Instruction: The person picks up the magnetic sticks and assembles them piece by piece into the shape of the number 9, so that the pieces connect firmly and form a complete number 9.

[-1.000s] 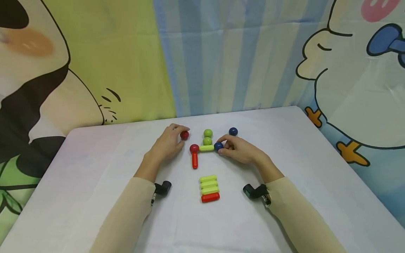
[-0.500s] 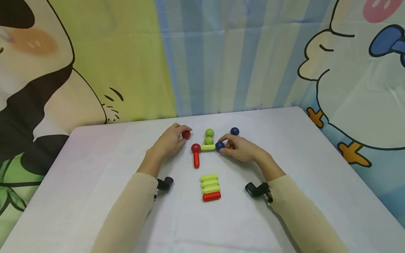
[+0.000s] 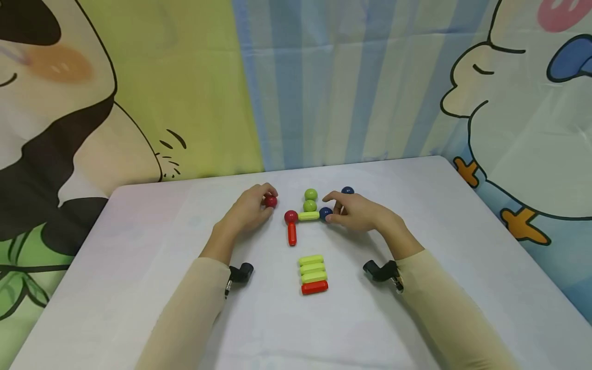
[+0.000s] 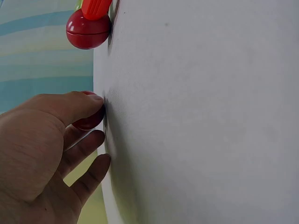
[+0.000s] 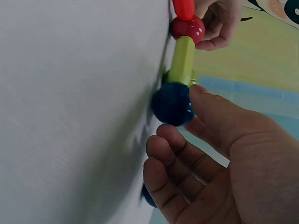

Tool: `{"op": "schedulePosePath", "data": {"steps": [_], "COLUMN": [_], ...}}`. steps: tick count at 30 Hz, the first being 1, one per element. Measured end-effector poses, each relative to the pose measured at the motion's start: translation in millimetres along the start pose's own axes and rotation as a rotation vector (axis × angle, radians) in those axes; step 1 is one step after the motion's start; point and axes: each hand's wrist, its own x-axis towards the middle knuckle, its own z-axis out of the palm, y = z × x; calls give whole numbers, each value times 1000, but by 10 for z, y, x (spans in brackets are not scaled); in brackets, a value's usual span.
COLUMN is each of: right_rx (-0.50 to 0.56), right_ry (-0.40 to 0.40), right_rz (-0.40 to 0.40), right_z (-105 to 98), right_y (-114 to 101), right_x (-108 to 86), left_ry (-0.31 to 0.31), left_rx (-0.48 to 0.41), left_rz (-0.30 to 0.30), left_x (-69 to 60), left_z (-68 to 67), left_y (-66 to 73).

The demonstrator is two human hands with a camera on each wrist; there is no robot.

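My left hand (image 3: pixel 247 209) pinches a loose red ball (image 3: pixel 271 201) between thumb and index finger, low over the table; the left wrist view shows the thumb across this ball (image 4: pixel 88 117). Beside it lies a joined piece: a red ball (image 3: pixel 291 216) with a red stick (image 3: pixel 292 234) toward me and a yellow-green stick (image 3: pixel 309 216) running right to a blue ball (image 3: pixel 326 213). My right hand (image 3: pixel 358 211) is at that blue ball, its thumb at the ball's side (image 5: pixel 172 104). The index finger is raised clear, the other fingers loosely bent.
Two green balls (image 3: pixel 310 200) sit behind the yellow-green stick. A second blue ball (image 3: pixel 348 190) lies behind my right hand, partly covered. Nearer me, several yellow-green sticks (image 3: pixel 312 269) and one red stick (image 3: pixel 314 287) lie in a row on the white table (image 3: pixel 176 226).
My left hand has shifted the loose red ball slightly left and toward me. The right index finger has lifted off the joined blue ball. The head view has drifted a little.
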Motion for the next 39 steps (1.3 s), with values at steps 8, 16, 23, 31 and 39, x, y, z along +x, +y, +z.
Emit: {"op": "schedulePosePath", "data": {"steps": [8, 16, 23, 31, 39], "right_rx": [-82, -102, -155, -251, -273], "right_ry": [85, 147, 119, 147, 106], "right_rz": [-81, -165, -243, -319, -354], "right_z": [-125, -19, 67, 72, 127], "right_y": [-172, -262, -365, -496, -665], "right_x": [9, 106, 197, 231, 291], "left_ry": [9, -68, -60, -83, -77], "left_rx": [3, 19, 38, 23, -21], "left_rz": [27, 10, 24, 82, 75], "left_x": [-155, -349, -497, -551, -653], "left_z": [-32, 39, 19, 66, 52], "left_y": [28, 78, 118, 235, 209]}}
